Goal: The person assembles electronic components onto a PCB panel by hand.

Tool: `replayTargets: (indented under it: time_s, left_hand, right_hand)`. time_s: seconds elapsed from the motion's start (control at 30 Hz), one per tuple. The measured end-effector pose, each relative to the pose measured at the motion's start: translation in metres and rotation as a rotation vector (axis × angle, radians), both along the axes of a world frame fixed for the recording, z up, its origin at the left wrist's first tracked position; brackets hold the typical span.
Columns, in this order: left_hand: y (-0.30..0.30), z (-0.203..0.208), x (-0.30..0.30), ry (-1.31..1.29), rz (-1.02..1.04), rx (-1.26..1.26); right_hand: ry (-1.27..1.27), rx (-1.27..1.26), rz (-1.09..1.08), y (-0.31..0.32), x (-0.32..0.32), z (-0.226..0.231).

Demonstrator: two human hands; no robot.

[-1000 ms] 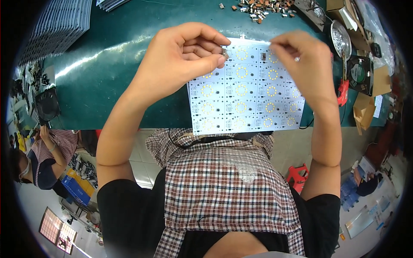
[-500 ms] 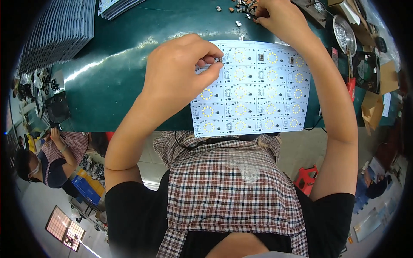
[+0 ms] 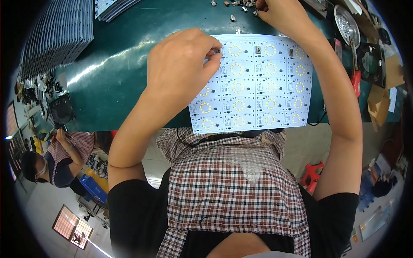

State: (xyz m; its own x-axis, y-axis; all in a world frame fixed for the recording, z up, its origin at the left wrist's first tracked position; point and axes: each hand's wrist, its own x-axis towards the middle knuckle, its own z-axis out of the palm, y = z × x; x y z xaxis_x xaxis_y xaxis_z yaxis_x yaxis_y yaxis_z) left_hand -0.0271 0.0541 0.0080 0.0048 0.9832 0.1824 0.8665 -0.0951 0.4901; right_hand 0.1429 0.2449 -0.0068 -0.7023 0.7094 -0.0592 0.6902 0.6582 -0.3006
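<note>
brown cardboard boxes (image 3: 389, 81) at right.

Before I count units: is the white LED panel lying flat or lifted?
Flat: the white LED panel rests on the green table.

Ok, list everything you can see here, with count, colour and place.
White panel of circuit boards with yellow LED rings: one, white, near table edge.
Green table: one, dark green, upper half.
Stacked grey boards: one stack, grey, far left.
Small loose components: several, brown and silver, far edge.
Round metal dish: one, silver, upper right.
Co-worker: one, checked apron, lower left.
Checked apron: one, red-white, centre.
Left hand: pinching a small part at the panel's upper left.
Right hand: at the loose components.
</note>
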Motion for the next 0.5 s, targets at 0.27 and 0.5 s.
replayTargets:
  time_s: [0.27, 0.5]
  left_hand:
    - [0.001, 0.005, 0.000, 0.123, -0.037, 0.028]
    - [0.001, 0.006, -0.001, 0.101, -0.057, 0.035]
  right_hand:
    - [0.078, 0.155, 0.076, 0.006, 0.006, -0.021]
    - [0.054, 0.114, 0.052, 0.002, 0.006, -0.014]
